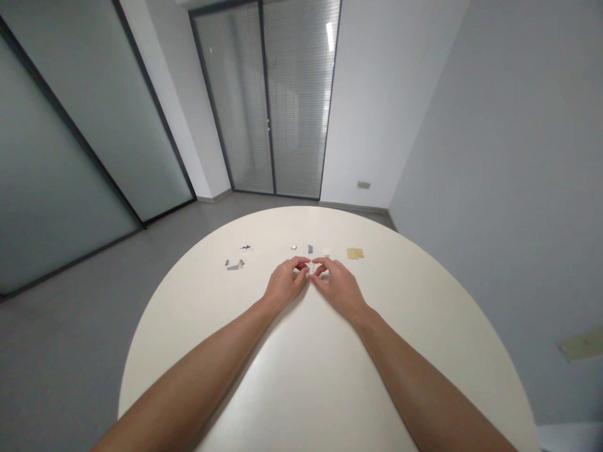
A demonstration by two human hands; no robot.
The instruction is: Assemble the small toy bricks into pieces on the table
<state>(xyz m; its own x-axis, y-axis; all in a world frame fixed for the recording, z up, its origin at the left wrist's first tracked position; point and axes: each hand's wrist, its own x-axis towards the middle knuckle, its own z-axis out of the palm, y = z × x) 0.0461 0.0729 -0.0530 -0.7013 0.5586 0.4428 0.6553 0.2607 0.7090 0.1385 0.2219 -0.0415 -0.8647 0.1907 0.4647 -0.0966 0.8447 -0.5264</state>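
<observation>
Over the middle of the round white table [292, 376], my left hand [286, 278] and my right hand [338, 284] meet with fingertips almost touching. Between them is a small white piece [311, 269] with a bumpy outline, pinched from both sides by thumbs and fingers. The fingers cover part of it, and its exact kind is too small to make out. Just beyond the fingertips lie a small grey block-like part [310, 249], a tiny light-and-dark part [294, 247] and a pale bit [326, 255] close to my right hand.
Yellow flat pieces [355, 253] rest to the right of the hands. On the left are several grey parts [233, 267] with a yellowish bit, and small black parts [245, 248] behind them. A glass door [296, 100] and a grey wall [509, 157] stand beyond the table.
</observation>
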